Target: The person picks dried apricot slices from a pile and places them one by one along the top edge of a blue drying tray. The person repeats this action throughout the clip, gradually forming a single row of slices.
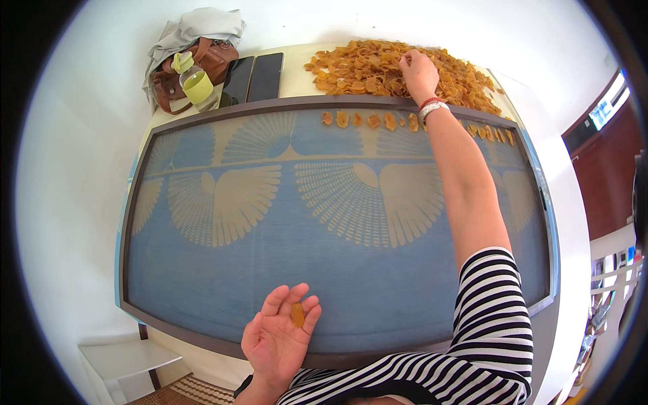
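My left hand (283, 329) is palm up near the front edge of a brown-framed panel (283, 283). One amber dried slice (297, 316) rests against its curled fingers. At the far side, my right hand (420, 75) reaches down into a large heap of similar dried slices (362, 63), fingers drawn together. Whether it pinches a piece cannot be made out. Along the panel's far edge lies a row of single slices (373, 120); my right forearm hides part of that row. Blue-and-beige fan patterns show across the panel.
Behind the panel at left stand a brown leather bag (215, 61), a pale cloth (207, 25) and a bottle with a green sleeve (196, 86). Beside them lie two dark flat slabs (266, 76). A white shelf (129, 357) is low at left.
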Tool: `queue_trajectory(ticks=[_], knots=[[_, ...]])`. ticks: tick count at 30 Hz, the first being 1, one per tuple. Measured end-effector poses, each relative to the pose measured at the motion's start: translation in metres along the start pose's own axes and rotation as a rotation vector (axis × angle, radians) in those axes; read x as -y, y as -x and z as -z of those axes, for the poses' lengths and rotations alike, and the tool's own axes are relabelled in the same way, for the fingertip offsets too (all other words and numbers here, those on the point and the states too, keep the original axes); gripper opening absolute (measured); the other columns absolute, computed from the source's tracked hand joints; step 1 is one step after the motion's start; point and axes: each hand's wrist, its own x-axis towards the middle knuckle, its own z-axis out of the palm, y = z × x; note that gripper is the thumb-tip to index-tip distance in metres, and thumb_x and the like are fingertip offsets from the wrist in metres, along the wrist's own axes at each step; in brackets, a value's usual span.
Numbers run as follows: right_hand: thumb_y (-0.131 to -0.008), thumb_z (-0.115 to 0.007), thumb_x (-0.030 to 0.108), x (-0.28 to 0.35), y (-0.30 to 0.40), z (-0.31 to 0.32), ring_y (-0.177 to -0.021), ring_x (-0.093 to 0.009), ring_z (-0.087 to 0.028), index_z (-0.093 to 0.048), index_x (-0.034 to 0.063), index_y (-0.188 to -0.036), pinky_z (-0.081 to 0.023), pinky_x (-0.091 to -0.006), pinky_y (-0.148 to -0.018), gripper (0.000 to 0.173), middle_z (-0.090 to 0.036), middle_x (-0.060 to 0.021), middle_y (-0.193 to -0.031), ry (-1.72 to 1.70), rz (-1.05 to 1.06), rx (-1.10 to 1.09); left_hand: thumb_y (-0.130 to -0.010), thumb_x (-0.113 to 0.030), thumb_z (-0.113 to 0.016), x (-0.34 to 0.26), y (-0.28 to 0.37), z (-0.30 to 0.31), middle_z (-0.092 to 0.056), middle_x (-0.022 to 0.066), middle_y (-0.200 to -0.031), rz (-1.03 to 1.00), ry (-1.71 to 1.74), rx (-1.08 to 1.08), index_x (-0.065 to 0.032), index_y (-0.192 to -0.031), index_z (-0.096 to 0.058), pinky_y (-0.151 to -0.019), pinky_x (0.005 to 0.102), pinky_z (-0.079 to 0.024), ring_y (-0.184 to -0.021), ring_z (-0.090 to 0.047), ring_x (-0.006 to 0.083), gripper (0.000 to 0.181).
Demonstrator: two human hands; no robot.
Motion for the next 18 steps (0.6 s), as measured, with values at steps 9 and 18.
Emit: queue_trajectory(ticks=[9,18], knots=[[-0.094,-0.067,0.031,-0.021,-0.024,0.002,-0.076,-0.020,-0.062,-0.070,0.0018,-0.108,-0.051,-0.0400,-0.074,0.032,-0.069,-0.0080,-0.087,-0.685,-0.522,-0.104,-0.101,-0.028,-0.043,0.000,-0.001,-0.001,-0.044,0.0218,-0.148,0.003,-0.011,0.001,-0.0004,-0.142,-0.046,-0.116,0.0494,-0.034,-0.133,-0.046,0.0379,0.050],[-0.097,-0.064,0.017,-0.008,-0.023,0.023,-0.077,-0.019,-0.062,-0.060,0.0011,-0.106,-0.054,-0.0342,-0.064,0.019,-0.069,-0.0152,-0.102,-1.580,-1.051,-0.046,-0.101,-0.027,-0.042,-0.003,0.001,-0.003,-0.044,0.0217,-0.149,0.017,0.003,0.011,-0.0004,-0.143,-0.045,-0.117,0.0482,-0.033,-0.135,-0.045,0.0375,0.049]])
